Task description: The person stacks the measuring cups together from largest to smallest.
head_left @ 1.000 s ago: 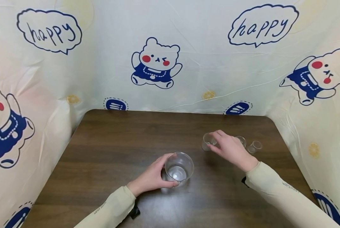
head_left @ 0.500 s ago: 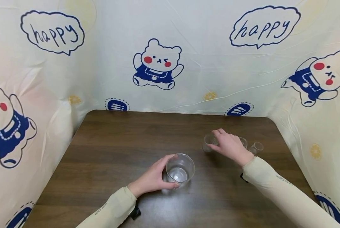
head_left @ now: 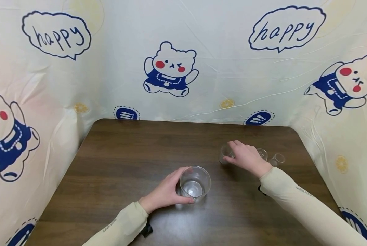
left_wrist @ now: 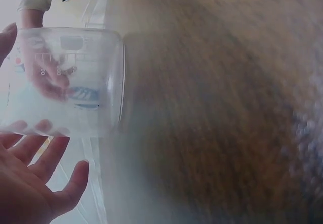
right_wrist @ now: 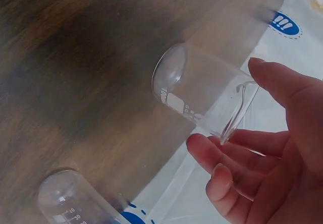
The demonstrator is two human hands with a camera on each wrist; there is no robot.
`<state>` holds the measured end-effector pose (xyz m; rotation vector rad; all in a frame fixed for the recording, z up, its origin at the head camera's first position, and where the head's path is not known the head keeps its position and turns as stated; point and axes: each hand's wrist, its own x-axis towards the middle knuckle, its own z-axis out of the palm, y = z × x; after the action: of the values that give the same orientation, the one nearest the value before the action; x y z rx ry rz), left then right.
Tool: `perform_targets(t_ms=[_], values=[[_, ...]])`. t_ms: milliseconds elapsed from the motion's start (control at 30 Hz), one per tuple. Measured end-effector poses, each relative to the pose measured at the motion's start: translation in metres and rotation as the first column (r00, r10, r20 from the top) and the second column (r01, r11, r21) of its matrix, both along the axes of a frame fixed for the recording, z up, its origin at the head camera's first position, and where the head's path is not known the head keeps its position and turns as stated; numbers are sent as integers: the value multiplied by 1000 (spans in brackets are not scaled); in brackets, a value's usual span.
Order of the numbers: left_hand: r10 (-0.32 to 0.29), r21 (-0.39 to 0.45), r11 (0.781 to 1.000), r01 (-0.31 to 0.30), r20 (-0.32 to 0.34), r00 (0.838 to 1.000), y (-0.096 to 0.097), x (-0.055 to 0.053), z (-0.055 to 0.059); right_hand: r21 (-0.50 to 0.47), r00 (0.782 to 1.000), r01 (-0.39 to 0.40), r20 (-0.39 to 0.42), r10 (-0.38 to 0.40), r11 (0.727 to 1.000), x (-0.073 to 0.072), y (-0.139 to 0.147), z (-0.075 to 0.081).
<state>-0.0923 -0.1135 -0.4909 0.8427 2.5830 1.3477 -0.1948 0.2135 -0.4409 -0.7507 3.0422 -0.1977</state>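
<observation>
In the head view my left hand (head_left: 166,191) grips a large clear glass beaker (head_left: 198,176) at the table's middle, thumb on the near side and fingers round the far left. White graduation marks show on this beaker (left_wrist: 75,77) in the left wrist view; it stands upright. My right hand (head_left: 248,157) holds a smaller glass beaker (head_left: 222,155) at its rim, back right. In the right wrist view the thumb lies on one side of this spouted beaker (right_wrist: 202,82), fingers on the other. Its base is close over the wood.
Right of my right hand stand another glass beaker (head_left: 263,153), partly hidden by the hand, and a tiny one (head_left: 278,159). The brown wooden table (head_left: 125,153) ends at a printed cloth (head_left: 214,75) on the back and both sides.
My right wrist has shifted slightly left while the fingers stay at the smaller beaker's rim. My left hand and the large beaker keep their place; the head view has moved slightly.
</observation>
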Motion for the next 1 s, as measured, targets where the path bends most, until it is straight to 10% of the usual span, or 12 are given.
perform_targets(t_ms=[1000], values=[[21,-37,999,-21,-3,1000,0,1,-1,-3,995,-4,-104,4,1000,2,2,1]])
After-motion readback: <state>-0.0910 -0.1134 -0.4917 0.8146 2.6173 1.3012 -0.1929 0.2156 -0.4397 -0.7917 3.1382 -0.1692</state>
